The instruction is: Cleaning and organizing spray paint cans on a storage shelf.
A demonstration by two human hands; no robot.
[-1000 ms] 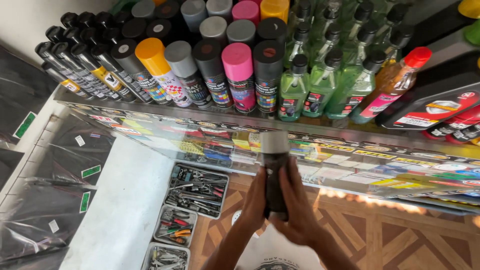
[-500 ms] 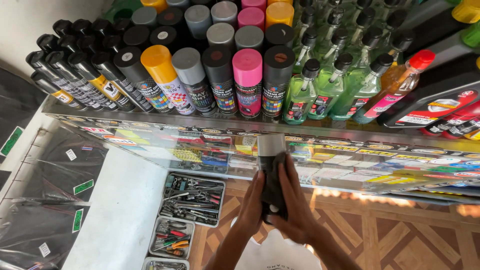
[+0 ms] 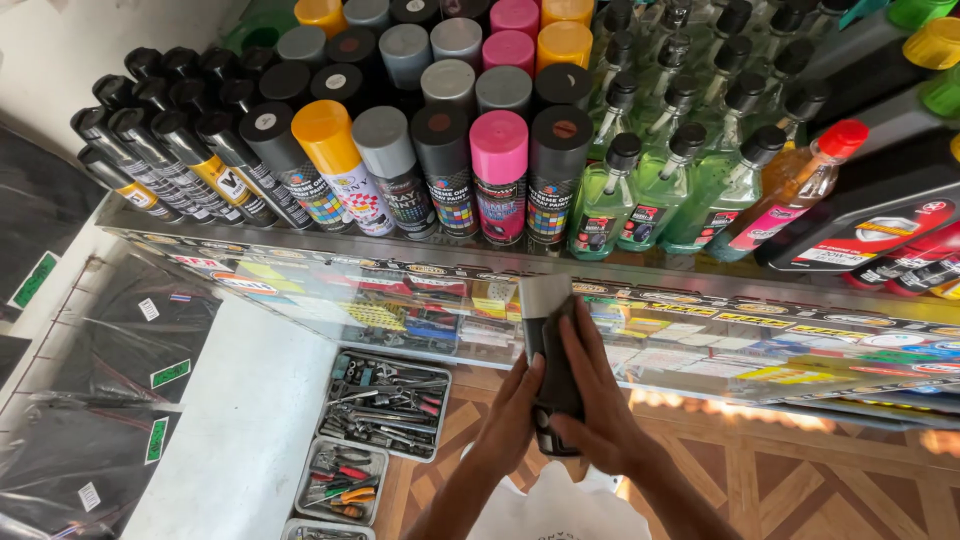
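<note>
A dark spray can with a grey cap (image 3: 547,345) is held upright in front of a glass shelf edge. My left hand (image 3: 512,418) grips its lower left side and my right hand (image 3: 600,400) wraps over its right side, fingers spread along the body. Just above stand rows of spray cans: a pink-capped can (image 3: 499,172), a dark grey-capped can (image 3: 557,168), an orange-capped can (image 3: 330,160) and black-capped cans (image 3: 170,150) at the left.
Green liquid bottles with black pump tops (image 3: 660,185) fill the shelf's right half, then a red-capped amber bottle (image 3: 795,185) and dark oil containers (image 3: 880,215). Below, grey trays of hand tools (image 3: 385,405) rest on a white counter (image 3: 230,430). Black packets hang at the left.
The view has tilted slightly and the can sits a little lower and further right in my hands. My right fingers have spread further over its body.
</note>
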